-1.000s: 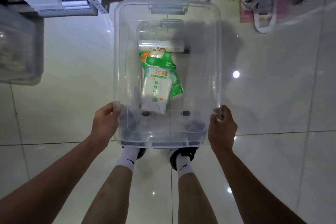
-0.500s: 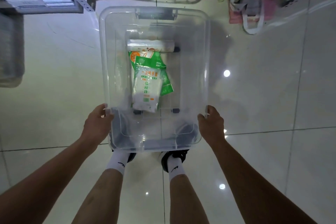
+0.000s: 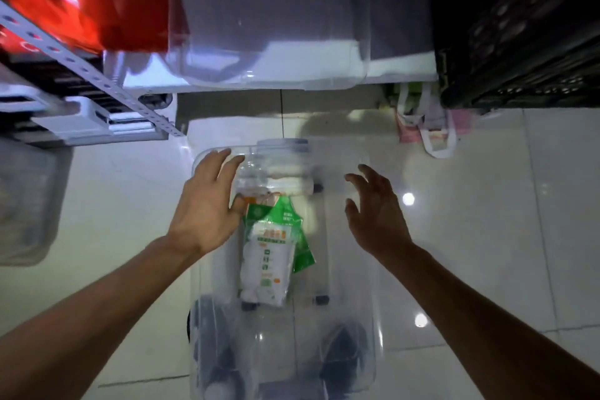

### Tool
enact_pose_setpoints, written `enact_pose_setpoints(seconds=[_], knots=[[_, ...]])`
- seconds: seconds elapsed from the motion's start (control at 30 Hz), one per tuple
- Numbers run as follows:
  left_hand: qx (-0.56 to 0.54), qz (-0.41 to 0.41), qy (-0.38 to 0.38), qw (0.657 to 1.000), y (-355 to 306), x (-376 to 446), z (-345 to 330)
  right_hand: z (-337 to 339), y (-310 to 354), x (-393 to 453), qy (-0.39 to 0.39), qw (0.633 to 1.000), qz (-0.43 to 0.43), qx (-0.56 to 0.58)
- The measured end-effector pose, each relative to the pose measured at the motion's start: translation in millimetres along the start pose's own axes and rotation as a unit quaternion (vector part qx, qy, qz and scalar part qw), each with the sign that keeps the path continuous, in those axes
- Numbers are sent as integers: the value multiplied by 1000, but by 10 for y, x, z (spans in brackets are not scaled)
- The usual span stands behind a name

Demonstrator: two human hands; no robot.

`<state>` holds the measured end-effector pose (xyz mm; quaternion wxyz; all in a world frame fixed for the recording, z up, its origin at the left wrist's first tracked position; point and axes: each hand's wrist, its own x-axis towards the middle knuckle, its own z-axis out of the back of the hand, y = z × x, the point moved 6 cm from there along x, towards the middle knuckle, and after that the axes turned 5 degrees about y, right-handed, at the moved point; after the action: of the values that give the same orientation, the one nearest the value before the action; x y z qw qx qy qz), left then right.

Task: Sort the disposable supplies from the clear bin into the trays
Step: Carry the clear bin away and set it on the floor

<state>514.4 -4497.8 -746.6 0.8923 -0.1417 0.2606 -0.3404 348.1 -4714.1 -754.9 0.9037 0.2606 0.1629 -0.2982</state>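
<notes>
Now, clear bin (image 3: pixel 354 302) on the tiled floor (image 3: pixel 487 237).
White-and-green packets (image 3: pixel 268 256) lie inside beside a white roll (image 3: pixel 279 185); left hand (image 3: pixel 207 208) and right hand (image 3: pixel 373 214) spread wide above, holding nothing.

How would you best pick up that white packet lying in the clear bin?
Take the white packet by its long side edges, from straight above through the clear bin's open top. It lies flat on top of the green packets, so nothing covers it.
</notes>
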Motion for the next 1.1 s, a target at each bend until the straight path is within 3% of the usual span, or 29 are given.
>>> enact_pose_setpoints(seconds=[0.2, 0.43, 0.63, 0.8, 0.9, 1.03, 1.1], knots=[[117, -42, -25, 992, -56, 988, 509, 644, 519, 895, -101, 990, 86, -49], [203, -26, 22, 979, 117, 1288, 587, 612, 642, 1370, -20, 995, 37, -94], [222, -96, -19, 970, 145, 1048, 525, 426, 532, 958, -133, 987, 62, 70], [206, -144, -16, 968, 71, 690, 413, 308, 354, 625, -120, 984, 14, 134], [212, -145, -17, 966, 23, 439, 378, 358, 304, 363, -163, 975, 6, 152], [196, -133, -9, 972, -120, 51, 382, 485, 138, -22, -178, 948, -96, 244], [185, -126, -3, 975, -204, -178, 360, 482, 23, -170, -149, 906, -164, 361]])
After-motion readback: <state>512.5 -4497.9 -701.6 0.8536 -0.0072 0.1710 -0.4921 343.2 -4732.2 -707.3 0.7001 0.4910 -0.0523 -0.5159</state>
